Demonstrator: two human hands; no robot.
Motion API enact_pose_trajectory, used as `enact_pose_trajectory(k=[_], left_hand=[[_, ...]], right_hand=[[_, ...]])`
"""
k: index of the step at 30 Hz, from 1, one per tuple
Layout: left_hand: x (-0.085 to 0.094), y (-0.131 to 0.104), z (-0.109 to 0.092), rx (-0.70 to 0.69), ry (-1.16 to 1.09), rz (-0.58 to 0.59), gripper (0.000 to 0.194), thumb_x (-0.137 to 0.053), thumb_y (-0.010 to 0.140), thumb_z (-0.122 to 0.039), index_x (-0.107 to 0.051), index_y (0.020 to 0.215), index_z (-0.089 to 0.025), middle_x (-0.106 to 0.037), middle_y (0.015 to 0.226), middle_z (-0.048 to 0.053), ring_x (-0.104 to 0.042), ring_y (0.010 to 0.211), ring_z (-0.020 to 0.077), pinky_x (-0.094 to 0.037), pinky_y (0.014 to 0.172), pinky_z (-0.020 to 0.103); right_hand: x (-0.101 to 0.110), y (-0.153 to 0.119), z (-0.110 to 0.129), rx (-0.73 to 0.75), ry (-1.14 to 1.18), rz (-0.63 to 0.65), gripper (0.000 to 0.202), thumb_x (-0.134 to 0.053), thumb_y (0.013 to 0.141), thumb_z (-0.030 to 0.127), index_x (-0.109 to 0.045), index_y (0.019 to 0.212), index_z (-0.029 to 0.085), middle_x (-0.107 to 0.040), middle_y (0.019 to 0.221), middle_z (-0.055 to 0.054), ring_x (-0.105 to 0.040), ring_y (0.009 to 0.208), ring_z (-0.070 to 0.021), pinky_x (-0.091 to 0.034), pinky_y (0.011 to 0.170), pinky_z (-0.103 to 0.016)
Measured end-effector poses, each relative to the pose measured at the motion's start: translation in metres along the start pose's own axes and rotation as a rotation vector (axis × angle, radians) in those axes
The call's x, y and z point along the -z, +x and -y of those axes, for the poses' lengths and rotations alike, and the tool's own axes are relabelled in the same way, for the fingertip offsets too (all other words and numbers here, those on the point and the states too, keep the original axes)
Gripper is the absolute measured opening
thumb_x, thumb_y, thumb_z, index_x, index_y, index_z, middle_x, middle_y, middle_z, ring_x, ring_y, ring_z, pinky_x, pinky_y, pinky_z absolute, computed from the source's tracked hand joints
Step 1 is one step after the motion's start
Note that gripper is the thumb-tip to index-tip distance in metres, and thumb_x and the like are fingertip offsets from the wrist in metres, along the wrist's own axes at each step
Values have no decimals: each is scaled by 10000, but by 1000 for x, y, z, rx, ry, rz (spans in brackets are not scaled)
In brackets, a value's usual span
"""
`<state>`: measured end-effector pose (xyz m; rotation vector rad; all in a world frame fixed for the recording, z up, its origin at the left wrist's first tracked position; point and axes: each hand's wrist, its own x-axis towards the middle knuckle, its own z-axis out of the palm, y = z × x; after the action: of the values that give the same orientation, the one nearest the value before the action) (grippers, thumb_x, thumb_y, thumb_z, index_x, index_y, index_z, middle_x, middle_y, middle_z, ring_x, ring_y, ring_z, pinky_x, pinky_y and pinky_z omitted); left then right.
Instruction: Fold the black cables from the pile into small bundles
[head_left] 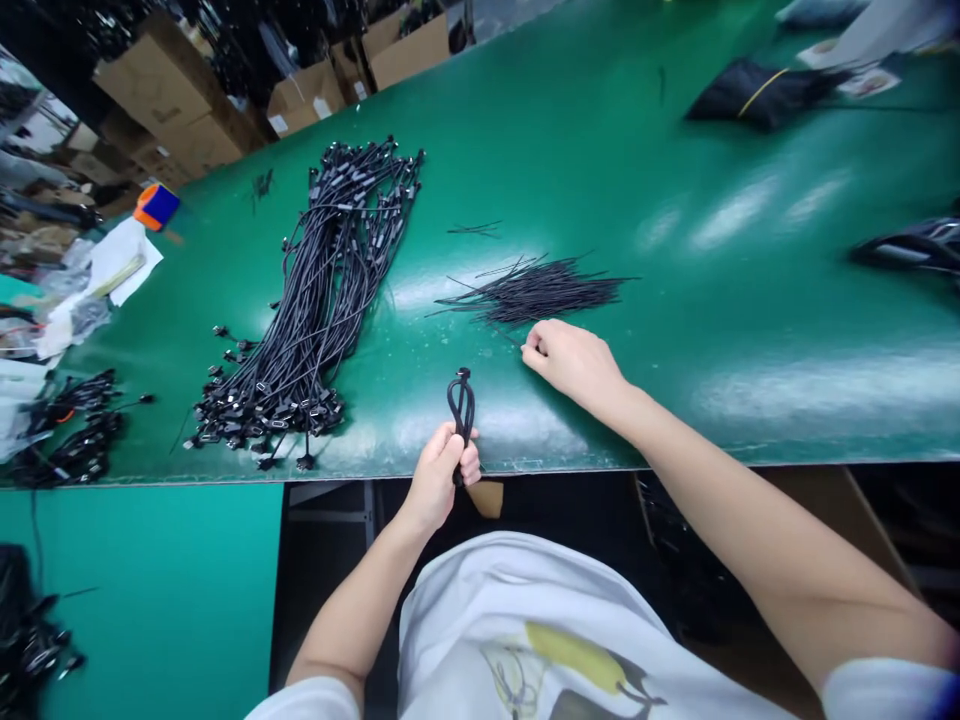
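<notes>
My left hand (441,470) is closed around a black cable (462,400) folded into a loop, with a connector at its top end. It is held over the front edge of the table. My right hand (574,362) has thumb and forefinger pinched on a thin black twist tie (510,338), whose free end points left. Just beyond that hand lies a loose pile of black twist ties (551,290). Left of my hands spreads a big heap of black cables (322,270) with connectors at both ends.
The green table (525,150) spans the view. Cardboard boxes (180,110) stand beyond its far left edge. At left are an orange-and-blue tape dispenser (156,207), papers, and more cables (75,430). A black bundle (757,95) lies at the far right. A lower green surface (142,590) adjoins at front left.
</notes>
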<state>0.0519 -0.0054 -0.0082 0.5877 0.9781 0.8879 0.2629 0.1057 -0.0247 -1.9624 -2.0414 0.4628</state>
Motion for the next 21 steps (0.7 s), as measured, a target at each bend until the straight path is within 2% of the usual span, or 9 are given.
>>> enact_pose_trajectory(k=[3, 6, 8, 9, 11, 13, 15, 18, 21], left_hand=[[-2, -1, -2, 24, -39, 24, 469, -766, 769, -500, -497, 1001, -192, -401, 604, -80, -325, 517, 61, -252, 513, 194], [-9, 1, -7, 76, -65, 107, 606, -762, 781, -472, -487, 1258, -219, -402, 612, -80, -337, 523, 70, -266, 518, 196], [-12, 4, -8, 86, -42, 142, 658, -762, 770, -484, -519, 1304, -186, -393, 621, -71, -336, 539, 73, -280, 522, 204], [-12, 6, -8, 68, -5, 139, 640, -753, 770, -497, -558, 1278, -159, -399, 630, -63, -338, 547, 74, -288, 525, 211], [-9, 11, -3, -15, 108, 95, 587, -705, 800, -512, -612, 1231, -124, -454, 671, -38, -358, 566, 76, -309, 537, 225], [-5, 14, 2, -111, 248, 30, 554, -636, 853, -495, -608, 1267, -128, -496, 687, -28, -381, 571, 80, -324, 550, 232], [-1, 17, 6, -185, 376, -18, 546, -577, 897, -453, -571, 1339, -132, -480, 637, -44, -387, 559, 85, -329, 561, 234], [2, 18, 7, -208, 509, -26, 506, -503, 939, -366, -552, 1375, -114, -430, 580, -58, -378, 544, 89, -334, 567, 236], [4, 18, 3, -120, 552, -10, 447, -480, 946, -273, -582, 1348, -105, -435, 590, -48, -381, 548, 86, -336, 567, 234]], right_hand=[[6, -20, -1, 59, 163, -38, 74, -534, 862, 218, -571, 809, 182, -645, 840, -68, -583, 747, -194, -361, 641, -301], [8, -51, 7, 196, 485, 108, 114, -540, 877, 268, -597, 937, 190, -645, 792, -33, -592, 701, -171, -422, 662, -284], [6, -72, 16, 328, 611, 202, 179, -515, 907, 290, -620, 1022, 200, -655, 818, -27, -595, 695, -159, -437, 657, -273], [5, -81, 21, 384, 610, 200, 192, -499, 921, 287, -633, 1029, 203, -654, 828, -31, -590, 692, -154, -434, 650, -270], [3, -94, 29, 451, 481, 97, 206, -464, 943, 259, -659, 955, 194, -637, 807, -46, -571, 681, -154, -413, 634, -276], [3, -98, 35, 506, 268, -23, 254, -433, 965, 231, -669, 885, 185, -614, 747, -57, -555, 663, -167, -390, 623, -299], [5, -95, 40, 627, 82, -104, 313, -389, 984, 194, -685, 881, 180, -620, 725, -73, -559, 663, -183, -382, 624, -327], [10, -83, 40, 914, 66, -156, 363, -352, 965, 114, -703, 1020, 189, -709, 954, -104, -638, 857, -213, -446, 731, -358], [2, -72, 32, 1147, 119, -161, 427, -364, 914, 90, -703, 1122, 245, -688, 1197, -97, -628, 1097, -251, -470, 914, -429]])
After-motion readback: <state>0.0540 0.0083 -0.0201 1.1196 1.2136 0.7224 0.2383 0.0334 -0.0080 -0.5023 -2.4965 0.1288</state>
